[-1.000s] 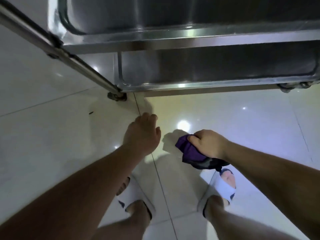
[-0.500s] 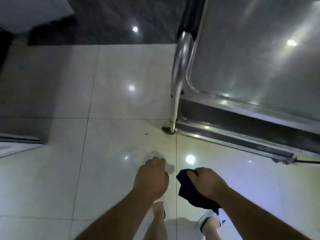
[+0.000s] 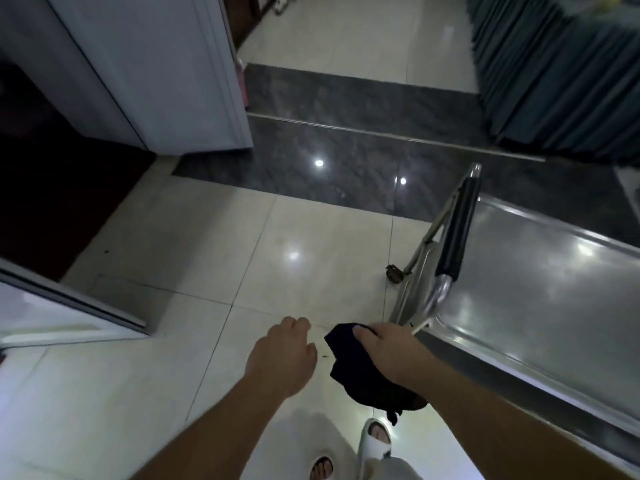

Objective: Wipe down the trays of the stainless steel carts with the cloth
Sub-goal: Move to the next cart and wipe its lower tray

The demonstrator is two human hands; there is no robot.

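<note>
A stainless steel cart stands at the right, its shiny top tray [image 3: 540,292] seen from above, with a black-gripped push handle [image 3: 455,233] at its left end. My right hand [image 3: 391,351] hovers just left of the tray's near corner and grips a dark crumpled cloth [image 3: 360,372] that hangs below it. My left hand [image 3: 282,355] floats beside it over the floor, fingers loosely curled, holding nothing.
Pale glossy floor tiles [image 3: 173,393] lie below, crossed by a dark stone strip [image 3: 346,147]. A white cabinet [image 3: 156,71] stands at the upper left, a white panel edge [image 3: 69,306] at the left, pleated teal fabric [image 3: 554,71] at the upper right. My sandalled feet [image 3: 375,441] are at the bottom.
The view has swung up and away from the cart's lower trays to its top tray and handle. Both hands keep the same pose, the right still holding the cloth.
</note>
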